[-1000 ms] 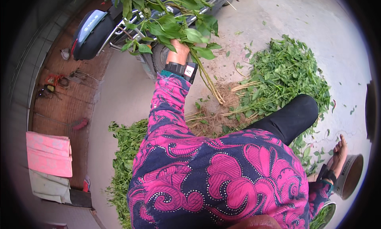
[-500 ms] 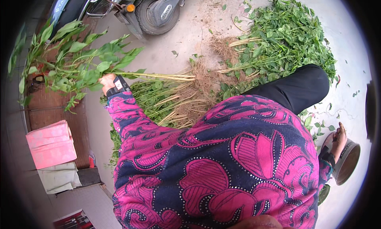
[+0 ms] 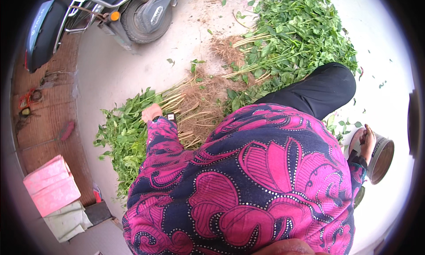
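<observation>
Low at the left, my left hand (image 3: 152,112) rests on a pile of uprooted leafy plants (image 3: 128,126), next to their pale stalks. Its back faces me; the fingers are hidden, so their hold cannot be told. My right hand (image 3: 367,144) is out at the far right beside a round bucket (image 3: 381,160), which lies tilted with its mouth facing right. The right fingers are bent together, and whatever they may hold is too small to make out. Brown tangled roots (image 3: 201,100) spread between the left pile and a larger heap of green plants (image 3: 305,29).
My bent leg in black trousers (image 3: 318,89) lies beside the larger heap. A parked scooter (image 3: 146,16) stands at the upper left. Folded pink cloth (image 3: 51,184) and pale cloth (image 3: 68,222) are at the lower left. Loose leaves dot the pale floor (image 3: 177,47).
My left hand has come down and right, from holding a leafy bunch out at the left to the pile. The raised bunch is gone from there. The whole view has shifted slightly.
</observation>
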The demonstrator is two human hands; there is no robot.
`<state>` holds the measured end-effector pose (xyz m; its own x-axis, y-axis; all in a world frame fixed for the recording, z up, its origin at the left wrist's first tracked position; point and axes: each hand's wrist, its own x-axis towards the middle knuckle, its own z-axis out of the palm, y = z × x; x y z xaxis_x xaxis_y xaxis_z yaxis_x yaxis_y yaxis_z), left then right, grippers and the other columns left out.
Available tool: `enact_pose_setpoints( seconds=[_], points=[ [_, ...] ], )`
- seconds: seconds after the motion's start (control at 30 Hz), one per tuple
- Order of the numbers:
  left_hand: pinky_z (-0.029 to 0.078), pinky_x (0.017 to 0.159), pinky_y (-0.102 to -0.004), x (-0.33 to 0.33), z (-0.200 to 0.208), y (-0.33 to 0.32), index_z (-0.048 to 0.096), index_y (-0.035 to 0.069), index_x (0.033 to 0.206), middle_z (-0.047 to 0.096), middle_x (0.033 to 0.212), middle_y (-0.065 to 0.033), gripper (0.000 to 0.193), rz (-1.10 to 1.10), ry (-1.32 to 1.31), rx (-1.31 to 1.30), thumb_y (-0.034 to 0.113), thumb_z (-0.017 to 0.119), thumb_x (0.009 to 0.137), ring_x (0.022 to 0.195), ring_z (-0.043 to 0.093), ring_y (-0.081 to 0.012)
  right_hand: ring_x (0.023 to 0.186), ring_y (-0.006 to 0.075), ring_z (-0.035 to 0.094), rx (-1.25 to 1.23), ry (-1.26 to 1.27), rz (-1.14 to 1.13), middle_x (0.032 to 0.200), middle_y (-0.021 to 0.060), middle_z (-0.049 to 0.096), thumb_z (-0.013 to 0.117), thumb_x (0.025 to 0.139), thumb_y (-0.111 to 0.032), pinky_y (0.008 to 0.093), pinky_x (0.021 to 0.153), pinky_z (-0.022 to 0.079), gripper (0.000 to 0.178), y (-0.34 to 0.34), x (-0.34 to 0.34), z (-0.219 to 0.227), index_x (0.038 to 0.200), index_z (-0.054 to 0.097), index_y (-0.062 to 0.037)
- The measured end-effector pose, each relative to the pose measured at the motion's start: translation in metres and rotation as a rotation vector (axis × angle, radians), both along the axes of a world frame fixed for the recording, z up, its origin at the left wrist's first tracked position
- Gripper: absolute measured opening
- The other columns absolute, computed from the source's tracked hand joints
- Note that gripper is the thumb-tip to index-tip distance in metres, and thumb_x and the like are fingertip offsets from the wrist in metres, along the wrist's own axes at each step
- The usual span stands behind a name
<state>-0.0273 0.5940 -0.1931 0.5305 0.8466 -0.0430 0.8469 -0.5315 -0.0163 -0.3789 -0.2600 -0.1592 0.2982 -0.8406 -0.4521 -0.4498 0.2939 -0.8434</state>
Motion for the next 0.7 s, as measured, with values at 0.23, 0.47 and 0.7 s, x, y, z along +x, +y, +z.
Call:
enact_pose_setpoints(
  seconds=[0.23,0.47,0.7],
  points=[
    [0.049,0.076,-0.0472,0.120,-0.083,-0.178,0.066,0.001,0.086,0.067,0.085,-0.0208,0.019,-1.120,-0.197,-0.354,0.016,0.062,0.075,0.082,0.063,-0.0402,0.050,0.0035,0.036,0.106,0.037,-0.018,0.067,-0.0067,0.046,0.065,0.090,-0.022,0.0205,0.048,0.031,0.016,0.016,-0.010,0.008,0.103,0.068,-0.0123],
    [0.047,0.095,-0.0410,0.115,-0.174,-0.410,0.054,0.005,0.121,0.061,0.119,-0.0204,0.054,-1.485,0.507,-0.569,0.025,0.072,0.074,0.112,0.057,-0.0349,0.053,0.0044,0.041,0.223,0.006,-0.154,0.068,-0.0051,0.049,0.064,0.090,-0.020,0.0212,0.048,0.036,0.021,0.015,-0.040,0.023,0.107,0.065,-0.0069],
    [0.043,0.099,-0.0463,0.067,-0.187,-0.481,0.044,0.006,0.126,0.058,0.125,-0.0182,0.078,-1.287,0.848,-0.471,0.038,0.083,0.067,0.117,0.055,-0.0356,0.047,0.0040,0.038,0.278,0.035,-0.202,0.065,-0.0048,0.049,0.064,0.091,-0.021,0.0209,0.044,0.035,0.020,0.021,-0.055,0.024,0.105,0.064,-0.0065]
  ],
)
